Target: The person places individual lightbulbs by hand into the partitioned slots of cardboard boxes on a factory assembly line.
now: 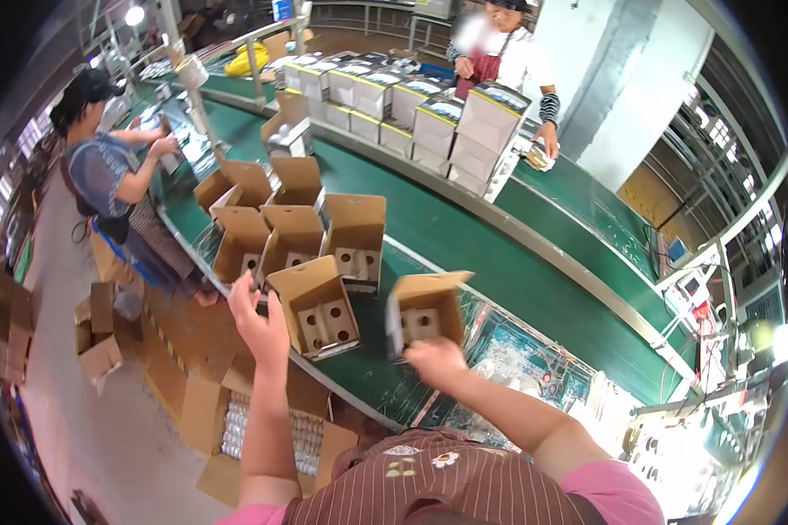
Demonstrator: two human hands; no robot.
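Observation:
My right hand (436,360) has its fingers closed on the lower front edge of an open brown box (429,311) with a holed insert inside. To the left, my left hand (258,319) is raised with thumb and fingers apart, beside another open box (315,306) that also holds a holed insert. Behind that one, several more open boxes (356,227) stand close together on the green belt (473,241), their flaps up.
Stacked white boxes (438,127) line the far side. One person (114,166) works at the left, another (508,52) behind the stacks. Below my left arm, an open carton (206,411) holds clear items. A metal rail (578,293) borders the belt.

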